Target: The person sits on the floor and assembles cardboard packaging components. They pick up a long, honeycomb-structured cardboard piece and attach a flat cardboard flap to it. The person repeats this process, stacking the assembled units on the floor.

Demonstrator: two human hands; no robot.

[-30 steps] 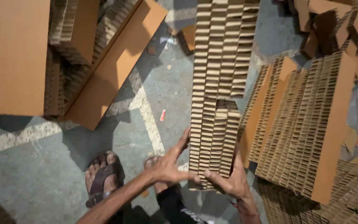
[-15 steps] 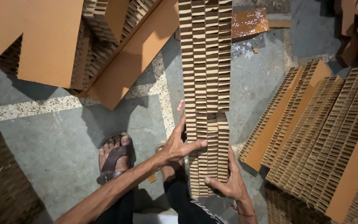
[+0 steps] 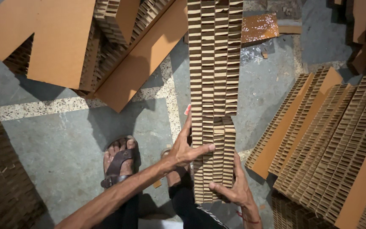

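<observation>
grey concrete floor [image 3: 64, 140], cardboard stacks [image 3: 331, 144] around.

Long brown honeycomb cardboard strip [image 3: 214, 85] (cells exposed), upright.
</observation>
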